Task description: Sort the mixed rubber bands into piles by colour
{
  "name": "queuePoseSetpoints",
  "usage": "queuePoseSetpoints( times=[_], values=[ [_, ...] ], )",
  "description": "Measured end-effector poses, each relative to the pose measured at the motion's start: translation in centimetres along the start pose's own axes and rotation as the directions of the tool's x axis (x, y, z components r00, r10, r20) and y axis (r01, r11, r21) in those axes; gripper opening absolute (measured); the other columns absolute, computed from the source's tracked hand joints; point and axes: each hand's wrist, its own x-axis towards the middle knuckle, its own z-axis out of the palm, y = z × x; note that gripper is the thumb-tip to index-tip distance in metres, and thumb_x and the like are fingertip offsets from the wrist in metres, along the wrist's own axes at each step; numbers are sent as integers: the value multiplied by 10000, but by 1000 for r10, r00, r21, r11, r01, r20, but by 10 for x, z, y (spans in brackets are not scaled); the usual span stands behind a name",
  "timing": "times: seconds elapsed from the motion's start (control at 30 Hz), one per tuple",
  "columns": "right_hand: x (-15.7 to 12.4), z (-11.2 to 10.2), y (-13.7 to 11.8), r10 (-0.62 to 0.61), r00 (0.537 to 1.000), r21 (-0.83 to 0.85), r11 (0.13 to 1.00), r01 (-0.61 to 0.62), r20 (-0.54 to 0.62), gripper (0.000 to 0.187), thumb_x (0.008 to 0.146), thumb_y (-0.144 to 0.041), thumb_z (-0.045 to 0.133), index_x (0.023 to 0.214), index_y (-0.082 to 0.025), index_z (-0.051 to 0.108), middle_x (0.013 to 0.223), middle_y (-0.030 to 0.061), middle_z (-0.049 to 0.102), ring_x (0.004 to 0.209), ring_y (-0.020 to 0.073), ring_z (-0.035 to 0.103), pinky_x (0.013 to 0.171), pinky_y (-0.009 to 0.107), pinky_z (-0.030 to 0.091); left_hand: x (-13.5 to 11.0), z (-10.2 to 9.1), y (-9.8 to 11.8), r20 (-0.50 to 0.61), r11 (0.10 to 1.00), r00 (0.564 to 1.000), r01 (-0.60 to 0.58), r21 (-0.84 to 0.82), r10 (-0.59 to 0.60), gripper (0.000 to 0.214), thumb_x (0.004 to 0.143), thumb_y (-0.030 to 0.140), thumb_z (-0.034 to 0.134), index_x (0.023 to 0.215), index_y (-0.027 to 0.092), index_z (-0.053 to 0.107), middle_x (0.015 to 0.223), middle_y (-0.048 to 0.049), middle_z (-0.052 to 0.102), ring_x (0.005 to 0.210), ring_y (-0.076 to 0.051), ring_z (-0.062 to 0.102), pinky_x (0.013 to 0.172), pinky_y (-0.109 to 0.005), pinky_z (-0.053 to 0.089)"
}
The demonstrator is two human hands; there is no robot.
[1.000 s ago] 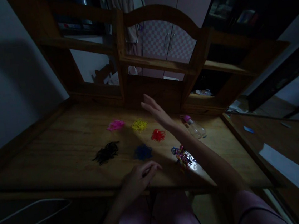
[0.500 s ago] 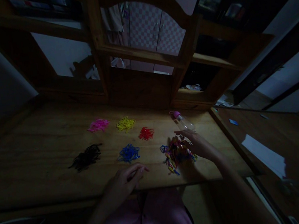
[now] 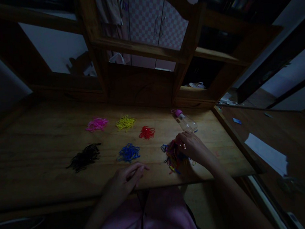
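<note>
On the wooden desk (image 3: 35,150) lie small piles of rubber bands sorted by colour: pink (image 3: 96,124), yellow (image 3: 125,123), red (image 3: 147,132), black (image 3: 84,157) and blue (image 3: 128,153). A mixed multicoloured pile (image 3: 172,155) lies at the front right. My right hand (image 3: 193,147) rests on that mixed pile with its fingers curled into the bands. My left hand (image 3: 125,181) lies at the desk's front edge below the blue pile, fingers drawn loosely together, nothing visible in it.
A clear bottle with a pink cap (image 3: 185,120) lies just behind my right hand. A wooden shelf unit (image 3: 139,49) rises at the back of the desk. A second wooden surface to the right carries a white paper (image 3: 267,154). The room is dim.
My right hand came back from reaching toward the shelf, dropped onto the mixed pile and curled its fingers into it. The left hand stayed at the desk's front edge.
</note>
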Motion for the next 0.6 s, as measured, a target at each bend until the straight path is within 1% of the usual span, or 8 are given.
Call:
queuePoseSetpoints(
  times=[0.13,0.23,0.33,0.43,0.5,0.6],
  values=[
    [4,8,5,3,1000,62,998,-4,16,233,742,-22,556,926,-154,611,860,69,647,799,179,575,711,264,405,-1,1,1,-1,1000,1000,-1,-2,1,421,946,497,438,1139,207,675,666,13,556,634,-146,522,583,-223,351],
    [5,8,6,24,999,146,989,-27,23,216,743,-25,547,908,-152,603,834,54,639,750,158,573,667,248,401,-1,1,1,-4,1000,1000,0,-8,0,422,944,496,438,1138,206,675,672,12,565,640,-149,536,589,-223,359],
    [2,4,6,26,999,234,972,-32,28,170,753,-59,572,886,-158,611,816,41,640,719,149,576,646,244,408,-1,0,1,-7,1000,1000,-6,-14,6,424,943,490,439,1131,195,679,665,10,567,628,-147,532,589,-223,362],
    [-1,-2,11,32,999,305,952,-26,-12,145,805,-162,602,947,-168,634,806,32,647,699,149,577,644,255,426,-1,0,2,2,1000,1000,-14,-23,14,424,944,488,438,1130,192,678,650,12,551,624,-146,527,579,-221,356],
    [-2,-4,17,49,997,334,942,-28,-53,202,826,-225,613,1019,-172,638,818,34,652,706,153,584,651,263,438,0,0,2,5,1000,1000,-5,-28,5,425,943,492,437,1134,197,676,645,14,545,620,-146,525,572,-221,353],
    [-2,-5,26,85,991,348,936,-46,-99,245,807,-192,610,1049,-174,644,847,41,660,714,151,592,656,265,446,1,0,2,6,1000,1000,9,-20,-9,426,941,500,440,1137,202,674,660,12,558,611,-143,520,571,-223,356]
  ],
)
